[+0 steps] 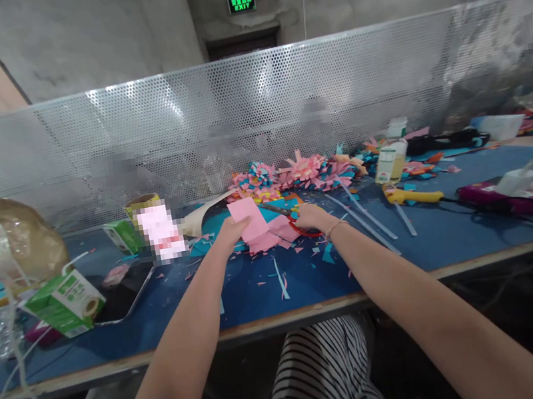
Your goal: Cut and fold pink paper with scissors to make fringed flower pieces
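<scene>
My left hand [233, 230] pinches a pink paper sheet [248, 219] at its lower left side. In my right hand [312, 217] are scissors [275, 209] with red and yellow handles, their blades pointing left toward the sheet's right edge. Whether the blades touch the sheet is hard to tell. Under and beside the sheet lie more pink paper pieces [279, 231] and blue paper [217, 224]. Just behind both hands is a heap of pink, blue and yellow fringed paper flowers [305, 170].
A lit phone [160, 231], a green and white carton [66, 302] and a dark tablet-like object [126, 290] stand or lie at left. To the right are clear glue sticks [368, 220], a yellow glue gun [412, 195], a bottle [391, 161] and a purple power strip [499, 198]. A perforated metal screen [241, 102] rises behind.
</scene>
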The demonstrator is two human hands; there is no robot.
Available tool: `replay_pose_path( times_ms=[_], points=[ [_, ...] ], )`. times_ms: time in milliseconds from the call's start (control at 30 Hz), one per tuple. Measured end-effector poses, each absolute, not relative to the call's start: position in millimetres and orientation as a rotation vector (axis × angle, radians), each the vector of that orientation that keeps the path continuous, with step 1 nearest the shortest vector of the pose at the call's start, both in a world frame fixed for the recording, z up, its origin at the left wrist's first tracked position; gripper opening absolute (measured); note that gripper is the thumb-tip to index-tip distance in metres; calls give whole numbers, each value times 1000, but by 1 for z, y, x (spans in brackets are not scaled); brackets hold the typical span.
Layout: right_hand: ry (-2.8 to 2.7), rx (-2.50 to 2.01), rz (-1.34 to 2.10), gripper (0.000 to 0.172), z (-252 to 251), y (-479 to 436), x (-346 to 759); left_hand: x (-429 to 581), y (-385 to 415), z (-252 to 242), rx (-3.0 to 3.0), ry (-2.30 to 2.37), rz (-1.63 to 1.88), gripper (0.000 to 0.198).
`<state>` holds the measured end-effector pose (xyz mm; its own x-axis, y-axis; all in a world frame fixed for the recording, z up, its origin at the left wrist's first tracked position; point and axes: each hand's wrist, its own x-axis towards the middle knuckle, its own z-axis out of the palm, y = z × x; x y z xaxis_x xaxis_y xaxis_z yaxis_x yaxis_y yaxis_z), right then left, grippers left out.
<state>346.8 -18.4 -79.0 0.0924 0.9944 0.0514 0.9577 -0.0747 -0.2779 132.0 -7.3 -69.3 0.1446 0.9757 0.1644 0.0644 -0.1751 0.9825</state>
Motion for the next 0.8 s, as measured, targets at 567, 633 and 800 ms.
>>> replay_pose_path(
  times_ms=[567,633,800],
  points=[
    [-1955,-2124,199,14,-83,-12,347,133,-4,-72,1487,1138,1151,34],
    [-1949,-2126,199,16,-83,-12,347,133,-4,-72,1488,1140,1119,31],
    [-1920,-2110,186,27,-85,-12,344,133,-4,-72,1481,1124,1123,28]
  ],
)
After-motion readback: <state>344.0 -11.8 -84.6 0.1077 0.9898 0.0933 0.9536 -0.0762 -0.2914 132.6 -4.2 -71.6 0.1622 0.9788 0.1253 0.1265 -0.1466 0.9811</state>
